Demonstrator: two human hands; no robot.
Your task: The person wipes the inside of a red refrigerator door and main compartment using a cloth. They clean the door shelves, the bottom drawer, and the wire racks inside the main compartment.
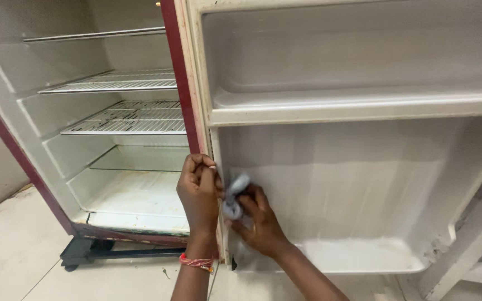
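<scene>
An open fridge stands before me, its white inner door [352, 167] swung toward me on the right. My left hand [199, 192], with a red band at the wrist, grips the door's hinge-side edge [214, 145]. My right hand [255, 220] holds a small grey cloth [234, 195] pressed against the door's inner wall, close to that edge. The two hands are almost touching.
The fridge body [46, 139] on the left is bare inside, with wire shelves [129, 117] and a stained floor panel. It rests on a black wheeled stand [93, 251] over pale floor tiles. A door shelf [358, 106] runs above my hands. A white frame [475, 239] leans at right.
</scene>
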